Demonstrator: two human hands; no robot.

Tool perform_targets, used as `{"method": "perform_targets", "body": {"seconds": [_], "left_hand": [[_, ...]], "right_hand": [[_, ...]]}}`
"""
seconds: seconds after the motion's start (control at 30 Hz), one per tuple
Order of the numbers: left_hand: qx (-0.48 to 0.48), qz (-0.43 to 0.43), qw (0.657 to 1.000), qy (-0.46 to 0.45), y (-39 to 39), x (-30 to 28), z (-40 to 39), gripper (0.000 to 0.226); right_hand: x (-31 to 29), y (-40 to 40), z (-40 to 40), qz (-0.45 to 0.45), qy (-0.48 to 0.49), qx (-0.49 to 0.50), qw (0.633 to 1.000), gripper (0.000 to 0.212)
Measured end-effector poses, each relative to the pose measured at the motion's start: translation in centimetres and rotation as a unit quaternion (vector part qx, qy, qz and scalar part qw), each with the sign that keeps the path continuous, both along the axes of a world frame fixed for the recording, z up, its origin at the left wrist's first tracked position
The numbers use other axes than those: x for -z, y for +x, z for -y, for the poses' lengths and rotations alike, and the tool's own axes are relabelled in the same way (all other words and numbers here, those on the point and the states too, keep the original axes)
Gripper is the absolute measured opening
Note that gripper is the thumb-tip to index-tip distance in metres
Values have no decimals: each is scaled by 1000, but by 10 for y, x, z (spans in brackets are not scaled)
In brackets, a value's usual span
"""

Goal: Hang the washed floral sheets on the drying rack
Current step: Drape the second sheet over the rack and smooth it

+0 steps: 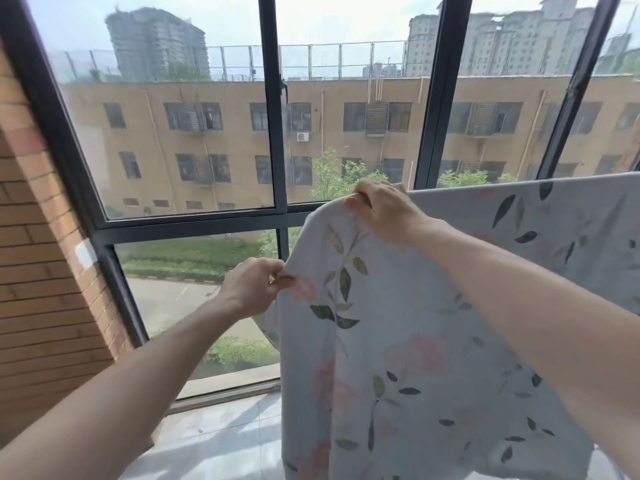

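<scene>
- Head view: a pale floral sheet hangs draped in front of a dark-framed window, spreading to the right.
- The left hand pinches the sheet's left edge.
- The right hand, higher up, grips the sheet's top fold.
- A brick wall stands at left.

Rack hidden, sheet cut off

The floral sheet covers whatever it hangs over, so no drying rack shows. Its right side and lower hem run past the picture's edges. The right hand's fingertips curl out of sight behind the sheet's top edge.
</scene>
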State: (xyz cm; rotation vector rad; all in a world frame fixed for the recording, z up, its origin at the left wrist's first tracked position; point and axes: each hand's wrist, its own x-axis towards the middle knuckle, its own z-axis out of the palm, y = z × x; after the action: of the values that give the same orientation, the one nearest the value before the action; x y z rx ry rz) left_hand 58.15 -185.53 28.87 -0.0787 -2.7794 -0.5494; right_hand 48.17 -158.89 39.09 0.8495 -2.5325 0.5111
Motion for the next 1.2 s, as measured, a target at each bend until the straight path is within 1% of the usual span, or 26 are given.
{"method": "perform_targets", "body": {"seconds": [0.17,0.27,0.33,0.43,0.5,0.53,0.63,0.7,0.77,0.83,0.93,1.0,1.07,1.13,1.17,1.2], "left_hand": [[-43,20,999,-20,-24,-11,17,17],[-56,10,998,-20,-33,-9,21,17],[-71,-4,997,-12,-35,-3,21,18],[-89,-11,996,5,-33,7,19,22],[-90,-27,995,24,-32,9,15,20],[-88,-49,994,35,-31,8,12,19],[-72,-123,988,52,-28,-3,4,20],[-57,-129,989,32,-26,-13,-2,17],[-66,-122,990,20,-28,-23,-3,12],[-91,-132,985,59,-31,-37,1,11],[-125,-149,968,158,-42,-63,9,11],[-139,-122,968,169,-50,-73,8,12],[-131,-56,976,167,-57,-76,5,15],[-110,42,983,143,-61,-77,-1,16],[-102,79,984,127,-61,-77,-4,14],[-94,98,984,118,-60,-78,-7,11]], "right_hand": [[-1,-35,31,5,1,-2,1000,34],[4,-46,41,3,-17,8,1000,35],[9,-49,42,-8,-47,5,999,31],[17,-42,32,-29,-125,-12,992,28],[27,-33,19,-47,-165,-15,985,29],[33,-29,11,-60,-172,-14,983,31],[44,-21,-14,-83,-149,-5,985,41],[44,-17,-28,-73,-113,2,991,48],[39,-13,-37,-54,-79,7,995,53],[27,-10,-44,-28,-47,21,998,57],[1,-13,-45,10,22,67,997,60],[-11,-16,-39,30,71,87,993,57],[-17,-20,-30,47,93,98,990,53],[-19,-22,-24,55,75,95,991,46],[-19,-23,-22,54,61,92,992,43],[-18,-22,-21,53,49,89,993,40]]}}
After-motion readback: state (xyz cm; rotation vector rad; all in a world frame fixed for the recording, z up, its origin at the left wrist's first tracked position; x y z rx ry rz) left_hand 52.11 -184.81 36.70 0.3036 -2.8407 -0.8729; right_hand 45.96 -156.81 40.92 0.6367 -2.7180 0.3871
